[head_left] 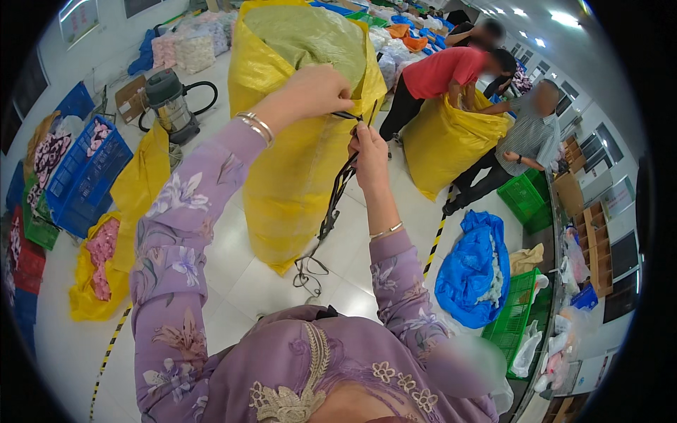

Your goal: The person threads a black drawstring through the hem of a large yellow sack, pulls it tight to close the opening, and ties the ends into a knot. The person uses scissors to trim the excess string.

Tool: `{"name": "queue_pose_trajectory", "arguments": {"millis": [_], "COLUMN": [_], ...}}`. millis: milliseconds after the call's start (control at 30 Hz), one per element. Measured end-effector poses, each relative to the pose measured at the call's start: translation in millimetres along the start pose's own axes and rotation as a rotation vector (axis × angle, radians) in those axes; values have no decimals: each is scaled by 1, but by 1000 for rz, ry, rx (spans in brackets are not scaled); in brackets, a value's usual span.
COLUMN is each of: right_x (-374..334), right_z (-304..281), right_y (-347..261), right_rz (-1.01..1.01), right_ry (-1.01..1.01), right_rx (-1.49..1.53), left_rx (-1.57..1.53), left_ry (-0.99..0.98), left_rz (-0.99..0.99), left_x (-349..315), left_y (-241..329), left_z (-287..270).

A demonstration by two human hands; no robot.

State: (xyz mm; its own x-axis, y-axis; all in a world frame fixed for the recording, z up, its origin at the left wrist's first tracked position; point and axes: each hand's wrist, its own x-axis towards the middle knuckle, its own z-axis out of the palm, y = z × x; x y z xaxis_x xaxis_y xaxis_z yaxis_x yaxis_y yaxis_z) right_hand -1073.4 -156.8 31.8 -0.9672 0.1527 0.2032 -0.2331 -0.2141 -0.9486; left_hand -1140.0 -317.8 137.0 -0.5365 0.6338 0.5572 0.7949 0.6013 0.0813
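A tall yellow woven sack (289, 183) stands upright in front of me, with a pale green woven sheet (303, 39) over what fills its mouth. At the sack's right edge my left hand (317, 92) is closed, fingers pinching a black cord (330, 211). Just below and to the right, my right hand (370, 151) is closed on the same cord, thumb up. The two hands are close together, with a short stretch of cord between them. From the right hand the cord hangs in a bundle down the sack's side, its loose loops reaching the floor.
Right of me, a person in red (451, 74) and one in a striped shirt (532, 127) handle another yellow sack (451, 148). A blue bag (458, 271) and green crate (515, 303) lie nearer. At left are a vacuum cleaner (169, 106) and blue crate (88, 169).
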Motion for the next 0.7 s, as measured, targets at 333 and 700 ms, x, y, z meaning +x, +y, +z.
{"name": "queue_pose_trajectory", "arguments": {"millis": [333,700], "right_x": [-4,-13], "right_z": [6,90], "right_y": [-1,-5], "right_rz": [-129,-519], "right_ry": [-16,61], "right_rx": [9,-290], "left_rx": [14,-152], "left_ry": [-497,-149], "left_rz": [-111,28], "left_x": [49,84], "left_y": [-3,-27], "left_z": [-8,9]}}
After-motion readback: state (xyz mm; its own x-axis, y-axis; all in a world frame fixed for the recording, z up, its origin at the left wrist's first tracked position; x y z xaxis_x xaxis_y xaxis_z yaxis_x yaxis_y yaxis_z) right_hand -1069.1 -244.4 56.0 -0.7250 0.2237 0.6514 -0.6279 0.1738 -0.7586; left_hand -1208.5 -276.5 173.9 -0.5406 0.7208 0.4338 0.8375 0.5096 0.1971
